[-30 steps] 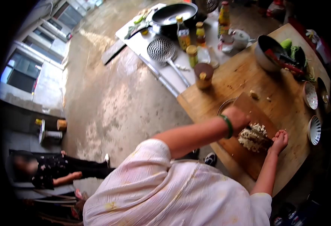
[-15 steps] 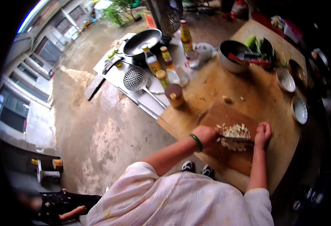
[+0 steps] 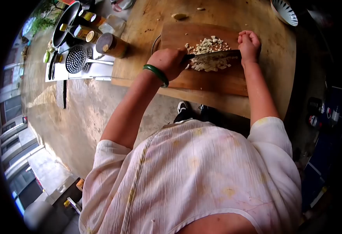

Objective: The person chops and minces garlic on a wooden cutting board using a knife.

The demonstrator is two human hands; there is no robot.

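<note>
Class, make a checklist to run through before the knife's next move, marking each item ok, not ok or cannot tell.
1. Left hand on the handle of the knife: ok.
2. Right hand clear of the cutting edge: cannot tell; it is at the blade's far end.
3. Chopped pieces all gathered in one tight heap: not ok, some lie scattered.
4. Brown-lidded jar apart from the board: ok.
5. Board secured against slipping: cannot tell.

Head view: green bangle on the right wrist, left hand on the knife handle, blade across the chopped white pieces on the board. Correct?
One error: the green bangle is on the left wrist, not the right; the head view shows it. The left hand on the knife handle and the blade across the chopped white pieces on the board stand.
</note>
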